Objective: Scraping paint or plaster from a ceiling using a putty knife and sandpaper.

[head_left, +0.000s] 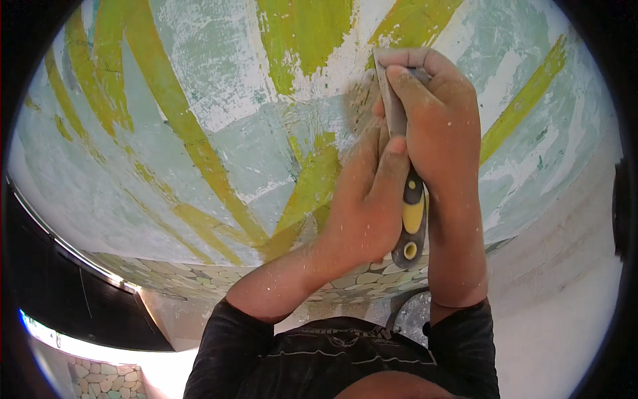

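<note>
A putty knife with a black and yellow handle [413, 219] is held up against the painted wall [226, 146], its handle pointing down toward me. Its grey blade [393, 110] stands nearly edge-on to my view. My right hand [444, 113] is closed round the upper part of the blade, thumb on the near face. A dark grey edge shows under its fingers; I cannot tell whether it belongs to the blade. Lower down, my left hand [369, 199] is closed at the blade's base, thumb pointing up along it, fingertips partly hidden against the wall. Pale dust specks cover both hands.
The wall carries yellow-green stripes over pale green and white, with chipped patches. A band of pebble-pattern tiles [352, 282] runs below it. A round container with a grey speckled inside [413, 318] stands near my right elbow. At the left is a dark panel [73, 286].
</note>
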`<state>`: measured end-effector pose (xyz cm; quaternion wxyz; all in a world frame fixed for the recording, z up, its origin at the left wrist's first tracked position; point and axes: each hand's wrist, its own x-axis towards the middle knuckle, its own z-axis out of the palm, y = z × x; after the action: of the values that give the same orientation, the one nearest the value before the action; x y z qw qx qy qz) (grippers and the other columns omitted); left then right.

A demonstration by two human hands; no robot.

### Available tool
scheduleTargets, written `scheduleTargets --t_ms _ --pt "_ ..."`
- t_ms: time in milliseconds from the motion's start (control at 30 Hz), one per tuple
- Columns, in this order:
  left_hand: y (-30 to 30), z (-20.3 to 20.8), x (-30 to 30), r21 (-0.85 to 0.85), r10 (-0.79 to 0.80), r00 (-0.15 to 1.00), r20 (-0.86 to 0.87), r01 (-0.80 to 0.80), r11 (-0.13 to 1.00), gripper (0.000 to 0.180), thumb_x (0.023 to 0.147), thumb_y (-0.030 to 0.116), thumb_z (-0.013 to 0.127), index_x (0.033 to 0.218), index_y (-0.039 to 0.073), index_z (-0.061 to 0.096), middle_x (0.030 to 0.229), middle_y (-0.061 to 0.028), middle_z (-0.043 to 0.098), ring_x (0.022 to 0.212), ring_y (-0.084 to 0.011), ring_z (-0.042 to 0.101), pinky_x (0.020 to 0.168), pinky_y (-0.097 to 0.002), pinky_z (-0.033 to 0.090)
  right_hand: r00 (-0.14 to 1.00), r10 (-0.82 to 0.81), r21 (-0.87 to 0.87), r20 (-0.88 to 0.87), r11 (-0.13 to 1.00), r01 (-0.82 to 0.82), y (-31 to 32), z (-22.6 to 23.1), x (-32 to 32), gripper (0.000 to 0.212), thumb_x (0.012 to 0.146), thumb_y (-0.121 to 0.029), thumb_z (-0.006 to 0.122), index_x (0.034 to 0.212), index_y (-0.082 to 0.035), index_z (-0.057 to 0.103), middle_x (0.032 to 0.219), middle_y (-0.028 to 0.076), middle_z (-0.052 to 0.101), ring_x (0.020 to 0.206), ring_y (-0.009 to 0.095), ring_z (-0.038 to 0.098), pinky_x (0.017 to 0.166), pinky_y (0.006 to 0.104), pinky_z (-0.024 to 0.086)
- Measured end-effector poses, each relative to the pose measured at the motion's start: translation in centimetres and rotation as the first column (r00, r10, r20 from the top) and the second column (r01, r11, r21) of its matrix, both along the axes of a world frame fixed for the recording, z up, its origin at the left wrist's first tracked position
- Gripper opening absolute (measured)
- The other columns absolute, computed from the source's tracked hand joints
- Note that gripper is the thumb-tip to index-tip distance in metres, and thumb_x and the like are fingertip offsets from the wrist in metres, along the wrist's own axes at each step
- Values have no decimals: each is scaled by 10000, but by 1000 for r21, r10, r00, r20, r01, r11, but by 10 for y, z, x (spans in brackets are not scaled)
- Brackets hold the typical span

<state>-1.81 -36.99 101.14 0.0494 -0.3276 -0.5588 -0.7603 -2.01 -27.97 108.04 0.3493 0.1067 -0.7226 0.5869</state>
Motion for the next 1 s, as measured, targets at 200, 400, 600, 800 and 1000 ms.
scheduleTargets --t_ms 200,400,600,800,1000 --pt "4 -4 8 16 23 1000 -5 -23 1000 326 1078 263 347 1187 30 547 884 -21 603 762 -62 557 654 -224 450 1000 -12 -15 -22 1000 12 -2 3 5 191 946 -117 546 1046 -21 677 695 42 645 596 78 561 568 217 436" --pt "-5 13 2 -14 -101 995 2 101 995 302 1054 179 397 1239 -21 528 969 -105 613 877 -168 575 784 -325 462 994 -55 -76 -90 996 48 2 5 2 200 907 -119 557 1012 14 663 691 98 654 482 136 584 431 259 468" --pt "-4 18 -3 28 -96 995 9 96 995 298 1055 206 398 1199 -15 537 934 -115 606 853 -173 579 764 -335 461 988 -107 18 -109 994 110 3 5 -2 204 919 -124 542 1024 -4 669 710 96 660 484 133 583 455 261 478" --pt "9 -6 -4 9 34 989 -142 -34 999 322 1062 254 398 1184 -12 534 889 -112 606 806 -172 583 732 -344 466 994 -106 17 -20 994 106 0 9 6 213 925 -120 531 1046 -12 668 713 90 661 521 131 603 472 260 484" --pt "7 12 5 3 -96 995 -18 96 995 305 1063 255 402 1151 -10 524 862 -107 603 786 -167 583 712 -337 467 985 -110 -20 -131 994 108 12 9 1 213 931 -141 536 1032 -23 681 702 83 660 492 124 578 437 261 470"
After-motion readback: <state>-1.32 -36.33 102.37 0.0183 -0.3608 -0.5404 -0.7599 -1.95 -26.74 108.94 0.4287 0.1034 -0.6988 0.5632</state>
